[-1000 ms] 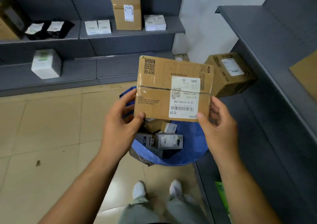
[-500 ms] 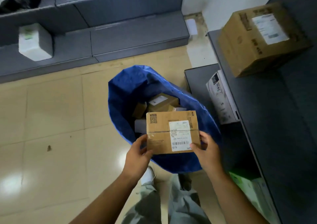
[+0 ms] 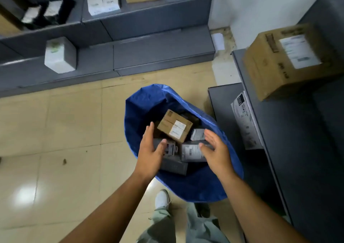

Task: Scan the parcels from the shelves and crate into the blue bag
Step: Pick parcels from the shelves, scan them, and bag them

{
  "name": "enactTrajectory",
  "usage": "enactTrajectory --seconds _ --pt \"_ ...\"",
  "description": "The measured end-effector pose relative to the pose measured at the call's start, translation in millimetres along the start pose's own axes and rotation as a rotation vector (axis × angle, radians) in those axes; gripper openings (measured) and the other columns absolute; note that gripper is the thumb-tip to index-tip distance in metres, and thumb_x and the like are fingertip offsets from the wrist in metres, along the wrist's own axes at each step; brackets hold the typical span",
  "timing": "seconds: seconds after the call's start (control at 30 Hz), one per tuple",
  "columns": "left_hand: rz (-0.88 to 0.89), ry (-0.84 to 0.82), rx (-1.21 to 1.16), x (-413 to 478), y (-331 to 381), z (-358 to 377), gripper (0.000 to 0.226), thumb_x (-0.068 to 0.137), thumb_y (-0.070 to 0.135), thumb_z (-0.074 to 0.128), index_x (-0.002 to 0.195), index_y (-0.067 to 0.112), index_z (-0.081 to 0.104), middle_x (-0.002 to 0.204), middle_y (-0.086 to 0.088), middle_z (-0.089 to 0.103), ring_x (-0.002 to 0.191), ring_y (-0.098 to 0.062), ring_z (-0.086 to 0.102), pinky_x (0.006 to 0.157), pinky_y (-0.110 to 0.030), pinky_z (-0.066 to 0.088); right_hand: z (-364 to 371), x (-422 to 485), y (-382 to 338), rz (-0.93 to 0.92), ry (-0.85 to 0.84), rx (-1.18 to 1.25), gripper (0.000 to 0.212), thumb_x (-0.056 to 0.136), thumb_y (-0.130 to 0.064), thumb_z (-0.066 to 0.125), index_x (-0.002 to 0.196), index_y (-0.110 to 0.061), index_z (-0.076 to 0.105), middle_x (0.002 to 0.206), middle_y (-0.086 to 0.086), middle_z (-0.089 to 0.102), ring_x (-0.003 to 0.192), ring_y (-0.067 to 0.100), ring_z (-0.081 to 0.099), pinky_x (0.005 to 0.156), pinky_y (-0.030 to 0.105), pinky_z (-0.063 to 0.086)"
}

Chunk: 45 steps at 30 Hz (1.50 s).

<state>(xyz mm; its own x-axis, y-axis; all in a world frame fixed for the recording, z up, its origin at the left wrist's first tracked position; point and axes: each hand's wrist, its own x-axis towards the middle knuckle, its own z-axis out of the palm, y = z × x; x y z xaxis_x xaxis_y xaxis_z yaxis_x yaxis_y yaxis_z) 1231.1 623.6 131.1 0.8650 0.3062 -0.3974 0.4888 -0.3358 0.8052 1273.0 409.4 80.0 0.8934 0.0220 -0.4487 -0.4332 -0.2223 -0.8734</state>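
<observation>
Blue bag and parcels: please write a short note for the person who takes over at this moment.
Left hand: open, holds nothing, over the bag mouth.
Right hand: open, holds nothing, also over the bag.
Blue bag stands on the floor; a brown parcel lies on top of grey parcels inside.
Done: several parcels are in the bag.
To do: large brown box on the right shelf, white parcel on the left shelf, small white boxes above.

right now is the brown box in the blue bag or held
In the blue bag: the brown box lies atop other parcels; left hand and right hand are open.
</observation>
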Motion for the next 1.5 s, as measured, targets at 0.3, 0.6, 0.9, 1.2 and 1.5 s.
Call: enactTrajectory --seconds 0.3,0.6,0.9,1.2,1.5 --pt "0.314 0.033 -0.032 -77.6 105.3 -53.7 0.074 0.090 0.059 0.049 0.158 0.041 0.027 0.163 0.023 0.030 0.151 0.003 0.024 0.126 -0.043 0.025 -12.9 -59.6 -119.7 -0.371 -0.055 -0.038 0.061 0.085 -0.030 0.074 0.138 -0.045 0.049 0.138 -0.022 0.054 0.128 -0.002 0.050 0.107 0.037 0.045" --pt "0.732 -0.058 -0.094 -124.4 221.8 -99.5 0.071 0.089 0.056 0.054 0.156 0.044 0.030 0.158 0.032 0.033 0.148 0.005 0.028 0.123 -0.043 0.028 -57.9 -158.6 -264.7 -0.780 0.132 -0.191 0.072 0.082 -0.046 0.070 0.147 -0.038 0.040 0.146 -0.020 0.048 0.136 0.000 0.042 0.110 0.038 0.042" --pt "1.104 -0.307 -0.151 -161.2 297.9 -150.5 0.071 0.085 0.047 0.063 0.152 0.038 0.039 0.151 0.027 0.046 0.143 0.000 0.041 0.115 -0.038 0.039 -62.8 -271.5 -334.2 -0.928 0.502 -0.282 0.067 0.088 -0.048 0.061 0.148 -0.029 0.040 0.144 -0.015 0.050 0.135 0.004 0.046 0.107 0.038 0.044" --pt "1.341 -0.591 -0.267 -221.3 347.1 -161.2 0.067 0.085 0.048 0.062 0.148 0.035 0.042 0.147 0.019 0.052 0.140 -0.004 0.046 0.112 -0.043 0.044 -69.1 -407.2 -346.8 -0.909 0.918 -0.358 0.062 0.088 -0.043 0.062 0.145 -0.034 0.041 0.135 -0.016 0.056 0.127 0.011 0.054 0.100 0.040 0.047" --pt "1.452 -1.000 -0.403 -388.1 342.6 -102.0 0.057 0.086 0.042 0.061 0.142 0.037 0.047 0.141 0.012 0.060 0.137 -0.008 0.051 0.109 -0.047 0.047 -93.2 -598.3 -287.3 -0.781 1.306 -0.440 0.060 0.088 -0.043 0.061 0.144 -0.031 0.043 0.127 -0.016 0.060 0.119 0.011 0.058 0.094 0.041 0.051"
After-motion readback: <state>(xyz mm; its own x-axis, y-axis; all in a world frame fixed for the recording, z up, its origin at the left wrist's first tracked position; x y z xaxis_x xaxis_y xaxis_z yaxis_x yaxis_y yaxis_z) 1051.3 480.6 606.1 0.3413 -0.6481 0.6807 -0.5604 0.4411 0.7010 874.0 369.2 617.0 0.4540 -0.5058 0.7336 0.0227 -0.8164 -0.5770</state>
